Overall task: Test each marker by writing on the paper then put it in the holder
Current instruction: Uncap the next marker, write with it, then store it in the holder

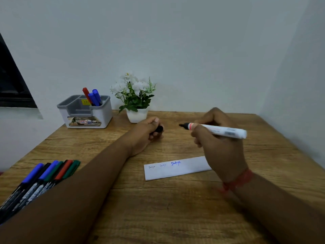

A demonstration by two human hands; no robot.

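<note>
My right hand (218,138) grips an uncapped white marker (223,130) with a black tip pointing left, held above the table beyond the paper. My left hand (147,133) is curled round its black cap (159,129), a short way left of the tip. A white paper strip (175,170) lies on the wooden table below the hands, bearing three small written words, the last one in blue. The grey-and-white holder (88,115) stands at the back left with one red and two blue markers (92,97) upright in it. Several capped markers (40,180) lie in a row at the near left.
A white pot of artificial white flowers (136,101) stands at the back, right of the holder. The wooden table (158,208) meets white walls behind and on the right. A dark window frame (12,85) is at the far left.
</note>
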